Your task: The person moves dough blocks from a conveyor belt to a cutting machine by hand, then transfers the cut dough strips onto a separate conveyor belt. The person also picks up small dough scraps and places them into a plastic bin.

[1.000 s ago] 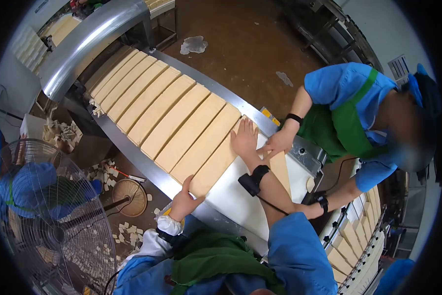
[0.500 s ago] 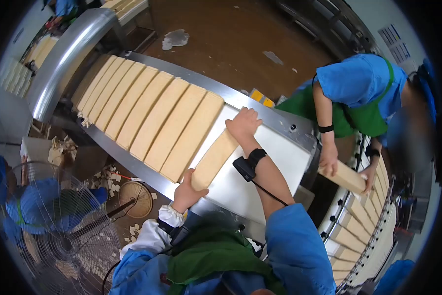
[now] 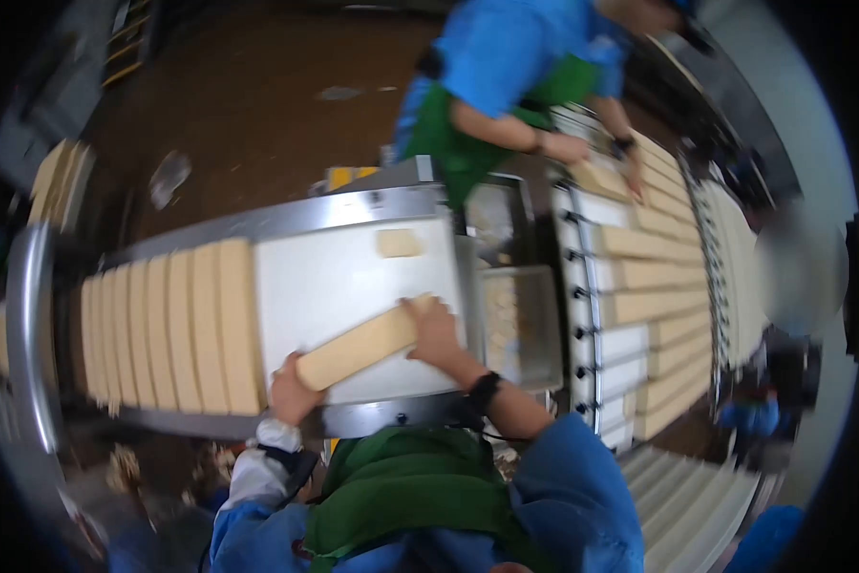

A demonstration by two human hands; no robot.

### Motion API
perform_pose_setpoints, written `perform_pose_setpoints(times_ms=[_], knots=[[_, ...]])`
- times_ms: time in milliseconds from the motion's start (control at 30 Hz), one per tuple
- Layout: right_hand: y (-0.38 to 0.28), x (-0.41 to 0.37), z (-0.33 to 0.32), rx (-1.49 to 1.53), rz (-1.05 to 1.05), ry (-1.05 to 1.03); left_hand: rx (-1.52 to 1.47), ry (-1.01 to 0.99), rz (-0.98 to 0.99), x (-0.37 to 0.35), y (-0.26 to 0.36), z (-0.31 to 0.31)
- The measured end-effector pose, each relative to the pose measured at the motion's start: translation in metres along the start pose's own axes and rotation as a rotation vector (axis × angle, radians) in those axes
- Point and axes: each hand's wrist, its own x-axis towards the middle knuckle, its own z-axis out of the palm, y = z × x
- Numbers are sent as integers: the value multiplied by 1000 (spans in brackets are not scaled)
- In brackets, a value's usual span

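metal hood [image 3: 36, 334] at far left; right of it a row of slabs [image 3: 167, 334] on the white belt [image 3: 291, 267], packed side by side, long axes pointing away from the wearer; just beside the near right corner of that row, left hand [image 3: 296, 390], clamped on the left end of one pale slab [image 3: 358, 349]; this slab sits over the bare part of the belt, between the two hands, set slantwise: left end nearer the wearer, right end farther off, so its long axis cuts across that of the row; from the left hand it runs rightward and away; from the right hand [image 3: 436, 331], clamped on its other end, it runs leftward and back toward the wearer; cannot tell if its underside touches the belt; small flat piece [image 3: 398, 243] beyond the slab, apart from both hands; then the belt's right end, and a metal tray [image 3: 551, 334] in the gap; past that a second belt [image 3: 625, 336] with laid slabs [image 3: 654, 277], long axes roughly crosswise to the wearer, nearer ones slanting; right hand is the nearer one to this side, left hand the nearer one to the row; co-worker [image 3: 520, 53] at the far side, blurred, hands at a far slab [image 3: 601, 181] on the second belt.
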Motion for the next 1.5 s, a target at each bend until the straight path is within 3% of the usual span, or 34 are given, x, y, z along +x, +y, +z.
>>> perform_pose_setpoints(times_ms=[67,167,267,333,400,500,567,667,767,867,933,1033,1200,1300,1500], knots=[[13,-5,21,129,118,28,-4,-1,5,4,10,5],[40,-47,-17,176,168,210,-30,16,187,2,50,21],[112,-103,-52,229,258,395,-91,-31,379,-4,133,41],[167,-148,-86,109,373,458,-139,-113,499,-14,197,58],[228,-186,-121,170,423,436,-170,-219,591,-27,260,80],[321,-232,-159,280,461,247,-185,-346,645,-54,340,115],[387,-249,-145,366,380,216,-167,-391,624,-70,375,135],[449,-253,-128,643,259,334,-124,-407,603,-82,417,165],[495,-260,-97,525,489,133,-88,-399,676,-83,441,179],[444,-265,-119,-513,586,601,-278,-491,620,-89,460,202],[412,-267,-107,-151,609,648,-575,-617,490,-81,451,248],[345,-264,-103,196,566,698,-339,-454,447,-85,476,251],[303,-251,-89,223,604,771,-350,-426,370,-75,460,259],[292,-252,-90,305,586,783,-747,-603,331,-67,438,262],[288,-227,-75,479,479,829,-943,-741,368,-60,427,260]])
